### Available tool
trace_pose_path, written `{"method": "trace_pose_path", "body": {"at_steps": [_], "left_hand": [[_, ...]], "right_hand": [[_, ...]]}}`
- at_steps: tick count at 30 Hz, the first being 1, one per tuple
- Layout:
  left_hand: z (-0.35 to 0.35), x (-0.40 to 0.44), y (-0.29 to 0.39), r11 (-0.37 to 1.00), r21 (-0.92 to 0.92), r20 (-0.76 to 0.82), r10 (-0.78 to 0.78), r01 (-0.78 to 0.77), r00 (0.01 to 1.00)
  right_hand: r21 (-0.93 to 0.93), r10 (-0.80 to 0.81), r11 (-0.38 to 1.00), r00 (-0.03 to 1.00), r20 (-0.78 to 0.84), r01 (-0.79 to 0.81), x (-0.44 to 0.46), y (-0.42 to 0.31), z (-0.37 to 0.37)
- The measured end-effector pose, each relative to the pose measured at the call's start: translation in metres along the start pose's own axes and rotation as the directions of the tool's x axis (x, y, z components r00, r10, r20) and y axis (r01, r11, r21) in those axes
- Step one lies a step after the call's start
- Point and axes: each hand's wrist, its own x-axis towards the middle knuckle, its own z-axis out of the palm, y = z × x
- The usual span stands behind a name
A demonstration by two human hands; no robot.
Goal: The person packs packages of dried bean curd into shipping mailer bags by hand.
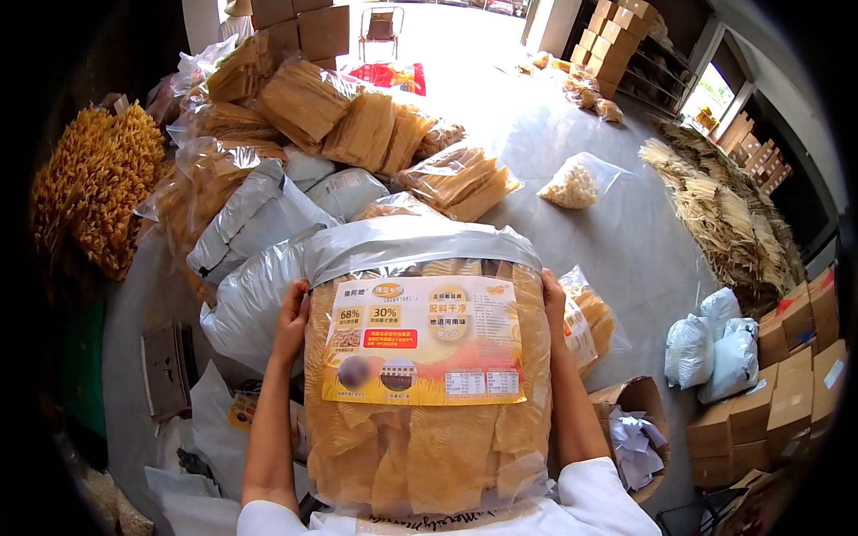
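At the near edge, a large clear plastic bag (429,420) stands up against the person's white T-shirt (590,496), between the two forearms. Its printed label (420,357) faces the wearer, and its slightly longer axis runs near to far. The left hand (294,308) grips the left side and the right hand (554,304) the right side, both toward the far end; the bag lies directly between them, neither hand clearly nearer its middle. Each hand is set against its edge, the fingers mostly hidden. Inside are ribbed tan sheets (451,460), seemingly dried bean-curd skin. A silvery plastic band (420,241) crosses the far end; whether it belongs to this bag cannot be told.

To the near right, an open carton (655,406) holds crumpled white paper (636,447). Just beyond the right hand lies a smaller labelled bag (583,322) of similar sheets. Farther right, pale plastic parcels (715,344) rest beside cardboard boxes (786,402).

Beyond the left hand, stuffed grey mailers (259,290), contents hidden, lean against a heap of clear bags (304,98) filled with tan sheets. Farther right on the grey floor (617,241) sits a clear bag of pale pieces (569,186). At the far end stands a chair (382,25).
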Motion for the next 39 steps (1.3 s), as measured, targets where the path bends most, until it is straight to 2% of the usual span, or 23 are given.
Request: {"method": "trace_pose_path", "body": {"at_steps": [1,4,6,8,9,11,13,14,16,17,18,20,22,23,24,26,28,29,31,33,35,37,39], "left_hand": [[-0.004,-0.001,-0.008,1.000,0.019,0.009,0.011,-0.011,1.000],[-0.008,-0.001,-0.020,0.998,0.028,0.050,0.050,-0.051,0.997],[-0.003,-0.002,-0.018,0.997,0.015,0.089,0.075,-0.076,0.993],[0.013,-0.004,-0.012,0.992,-0.123,-0.080,-0.025,0.015,0.997],[0.015,0.000,-0.011,0.992,-0.127,-0.076,-0.026,0.016,0.997],[0.015,0.004,-0.010,0.994,0.035,-0.084,0.102,-0.100,0.991],[0.011,0.002,-0.013,0.993,0.060,-0.094,0.102,-0.097,0.990],[0.008,0.001,-0.014,0.992,0.086,-0.105,0.106,-0.097,0.989],[0.005,0.002,-0.012,0.992,0.084,-0.094,0.100,-0.092,0.991],[0.004,0.003,-0.011,0.993,0.076,-0.084,0.092,-0.086,0.992],[0.006,0.004,-0.004,0.993,0.076,-0.088,0.096,-0.090,0.991],[0.008,0.006,0.012,1.000,0.021,-0.116,0.015,-0.013,0.993],[0.001,0.003,0.028,0.996,0.092,-0.068,-0.010,0.016,0.998],[-0.002,-0.001,0.034,0.986,0.162,-0.019,-0.041,0.044,0.999],[-0.003,-0.008,0.039,0.985,0.167,-0.021,-0.051,0.054,0.998],[0.000,-0.023,0.049,0.993,0.118,-0.096,0.010,0.002,0.995],[0.004,-0.043,0.061,0.984,0.178,-0.102,0.006,0.012,0.995],[0.009,-0.054,0.066,0.988,0.150,-0.132,0.044,-0.025,0.990],[0.015,-0.073,0.075,0.995,0.078,-0.197,0.069,-0.055,0.978],[0.010,-0.098,0.083,0.991,0.128,-0.175,0.059,-0.036,0.983],[0.007,-0.128,0.078,0.985,0.170,-0.163,0.053,-0.025,0.985],[0.007,-0.142,0.066,0.983,0.082,-0.187,-0.146,0.164,0.971],[0.000,-0.134,0.071,0.974,0.198,-0.115,-0.090,0.111,0.989]], "right_hand": [[0.069,0.209,0.975,0.977,0.040,-0.211,-0.008,0.000,0.000],[0.212,0.167,0.961,0.983,0.073,-0.179,-0.016,-0.021,-0.004],[0.189,0.195,0.958,0.974,0.116,-0.214,-0.025,-0.021,-0.010],[0.157,0.217,0.958,0.964,0.155,-0.241,-0.026,-0.021,-0.014],[0.176,0.220,0.955,0.967,0.130,-0.241,-0.024,-0.023,-0.013],[0.194,0.231,0.949,0.967,0.103,-0.247,-0.020,-0.022,-0.014],[-0.073,0.165,0.985,0.983,0.085,-0.159,-0.010,-0.016,-0.012],[-0.068,0.164,0.985,0.983,0.084,-0.158,-0.007,-0.010,-0.012],[-0.218,-0.006,0.975,0.978,0.206,0.052,-0.005,0.011,-0.015],[-0.216,-0.009,0.975,0.979,0.206,0.054,-0.007,0.021,-0.019],[-0.040,0.138,0.990,0.951,0.276,-0.132,-0.010,0.021,-0.024],[0.122,0.261,0.938,0.891,0.370,-0.326,-0.020,0.022,-0.034],[0.065,0.258,0.924,0.740,0.621,-0.377,-0.025,-0.026,-0.054],[0.064,0.259,0.922,0.734,0.628,-0.381,-0.029,-0.028,-0.059],[0.024,0.241,0.953,0.800,0.549,-0.303,-0.034,-0.030,-0.065],[-0.019,0.216,0.972,0.860,0.463,-0.234,-0.046,-0.039,-0.071],[-0.277,0.121,0.960,0.951,0.284,-0.040,-0.052,-0.066,-0.071],[-0.178,0.071,0.983,0.977,0.202,-0.035,-0.058,-0.066,-0.067],[-0.169,0.122,0.982,0.970,0.211,-0.087,-0.067,-0.077,-0.072],[-0.160,0.171,0.978,0.960,0.223,-0.137,-0.091,-0.073,-0.078],[-0.102,0.154,0.987,0.876,0.456,-0.120,-0.121,-0.053,-0.085],[-0.067,0.246,0.967,0.838,0.487,-0.244,-0.126,-0.067,-0.082],[-0.082,0.281,0.957,0.815,0.508,-0.279,-0.119,-0.073,-0.081]]}}
